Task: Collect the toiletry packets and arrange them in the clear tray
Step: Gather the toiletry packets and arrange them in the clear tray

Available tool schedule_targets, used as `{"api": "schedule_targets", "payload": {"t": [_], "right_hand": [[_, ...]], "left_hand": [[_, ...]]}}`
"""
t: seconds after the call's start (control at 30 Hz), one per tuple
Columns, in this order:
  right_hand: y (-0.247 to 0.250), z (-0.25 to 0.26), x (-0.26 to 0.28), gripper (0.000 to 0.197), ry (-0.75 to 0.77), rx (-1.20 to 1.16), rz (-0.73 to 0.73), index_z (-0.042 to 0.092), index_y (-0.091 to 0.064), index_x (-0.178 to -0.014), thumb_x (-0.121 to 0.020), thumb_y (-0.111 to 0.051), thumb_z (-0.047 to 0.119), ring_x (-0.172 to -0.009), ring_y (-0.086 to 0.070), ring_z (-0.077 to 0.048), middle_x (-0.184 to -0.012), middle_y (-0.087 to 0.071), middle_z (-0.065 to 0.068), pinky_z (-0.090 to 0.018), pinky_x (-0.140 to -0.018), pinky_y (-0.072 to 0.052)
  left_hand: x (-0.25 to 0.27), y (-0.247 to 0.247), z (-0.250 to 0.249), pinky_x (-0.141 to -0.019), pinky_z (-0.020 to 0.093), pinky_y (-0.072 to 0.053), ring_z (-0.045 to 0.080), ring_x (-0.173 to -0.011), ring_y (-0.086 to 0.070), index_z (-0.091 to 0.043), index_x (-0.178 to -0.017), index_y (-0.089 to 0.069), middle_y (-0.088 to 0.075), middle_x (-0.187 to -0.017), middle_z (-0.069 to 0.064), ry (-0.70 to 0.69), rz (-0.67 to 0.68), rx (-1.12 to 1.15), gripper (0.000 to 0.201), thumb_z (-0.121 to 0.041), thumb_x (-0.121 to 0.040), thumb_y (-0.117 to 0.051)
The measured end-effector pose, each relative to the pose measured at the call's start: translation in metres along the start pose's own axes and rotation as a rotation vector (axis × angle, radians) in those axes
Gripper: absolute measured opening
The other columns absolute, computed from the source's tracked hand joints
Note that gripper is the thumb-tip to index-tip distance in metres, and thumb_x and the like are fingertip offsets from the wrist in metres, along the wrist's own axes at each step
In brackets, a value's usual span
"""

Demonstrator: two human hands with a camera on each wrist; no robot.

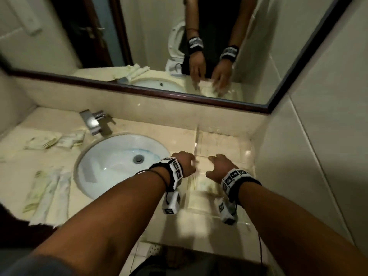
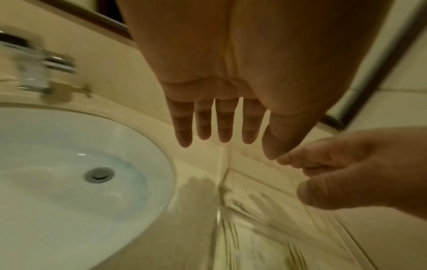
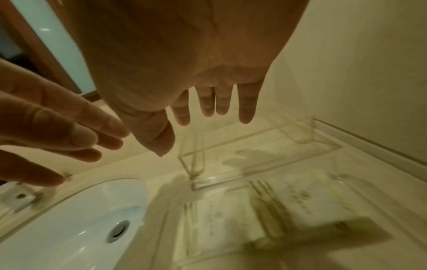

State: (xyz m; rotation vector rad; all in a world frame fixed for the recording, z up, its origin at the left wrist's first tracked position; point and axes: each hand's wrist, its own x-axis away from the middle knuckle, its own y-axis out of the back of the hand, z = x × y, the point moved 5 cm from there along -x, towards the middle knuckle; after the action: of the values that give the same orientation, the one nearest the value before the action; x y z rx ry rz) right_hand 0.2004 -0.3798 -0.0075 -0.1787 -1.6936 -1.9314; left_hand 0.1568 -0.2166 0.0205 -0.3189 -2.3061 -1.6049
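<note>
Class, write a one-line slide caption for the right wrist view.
Open right hand above a clear plastic tray holding pale toiletry packets, beside a white sink.

Cream marble counter (image 1: 139, 124) with a round white sink (image 1: 111, 162) sunk into it, chrome tap (image 1: 93, 121) behind the bowl, metal drain (image 1: 138, 158) at the bottom. Above the backsplash, a dark-framed mirror (image 1: 151, 36) reflecting a brown door with a metal handle, a white toilet and pale tiled walls. To the right, a wall (image 1: 318, 136) of large cream tiles meeting the counter in the corner; below the counter's front edge, a strip of pale floor (image 1: 143, 253); dim, warm, yellowish light throughout.
</note>
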Motion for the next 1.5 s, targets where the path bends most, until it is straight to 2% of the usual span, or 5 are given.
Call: {"api": "schedule_targets", "payload": {"t": [0.37,0.87,1.0,1.23,1.5], "right_hand": [[-0.014,0.17,0.014,0.074,0.318,0.176,-0.001,0.029,-0.034,-0.153,-0.085,-0.062,0.041,-0.141,-0.038,-0.029,-0.16,-0.025,-0.009,-0.038,-0.111,-0.038],[-0.07,0.39,0.071,0.07,0.419,0.305,0.034,0.029,-0.037,-0.152,-0.088,-0.062,0.041,-0.14,-0.039,-0.03,-0.161,-0.025,-0.007,-0.04,-0.112,-0.037],[-0.088,0.432,0.079,0.059,0.437,0.281,0.016,0.031,-0.044,-0.145,-0.088,-0.059,0.036,-0.126,-0.053,-0.029,-0.149,-0.04,-0.004,-0.038,-0.102,-0.043],[-0.1,0.498,0.073,0.022,0.491,0.28,0.018,0.02,-0.053,-0.084,-0.089,-0.051,0.041,-0.081,-0.057,-0.026,-0.082,-0.056,0.001,-0.032,-0.067,-0.042],[-0.097,0.538,-0.01,0.046,0.487,0.27,0.04,0.016,-0.063,-0.096,-0.098,-0.036,0.054,-0.094,-0.062,-0.03,-0.104,-0.068,-0.008,-0.036,-0.082,-0.05]], "left_hand": [[0.134,0.042,0.162,-0.099,0.031,-0.044,0.029,-0.12,-0.056,-0.011,-0.125,-0.062,-0.061,-0.131,0.01,0.407,-0.233,0.289,0.039,-0.029,-0.09,-0.058],[0.279,0.042,0.344,-0.081,0.031,-0.053,0.029,-0.094,-0.064,-0.011,-0.09,-0.069,-0.07,-0.098,0.008,0.557,-0.322,0.491,0.014,-0.022,-0.082,-0.065],[0.3,0.037,0.385,-0.067,0.027,-0.042,0.027,-0.074,-0.057,-0.019,-0.063,-0.05,-0.057,-0.069,0.003,0.621,-0.291,0.469,0.035,-0.042,-0.088,-0.059],[0.305,0.052,0.428,-0.065,0.03,-0.038,0.03,-0.078,-0.056,-0.014,-0.072,-0.052,-0.06,-0.083,0.009,0.68,-0.351,0.387,0.03,-0.037,-0.089,-0.046],[0.272,0.078,0.469,-0.07,0.029,-0.036,0.032,-0.08,-0.055,-0.009,-0.076,-0.054,-0.065,-0.092,0.016,0.725,-0.386,0.365,0.051,-0.044,-0.102,-0.028]]}}
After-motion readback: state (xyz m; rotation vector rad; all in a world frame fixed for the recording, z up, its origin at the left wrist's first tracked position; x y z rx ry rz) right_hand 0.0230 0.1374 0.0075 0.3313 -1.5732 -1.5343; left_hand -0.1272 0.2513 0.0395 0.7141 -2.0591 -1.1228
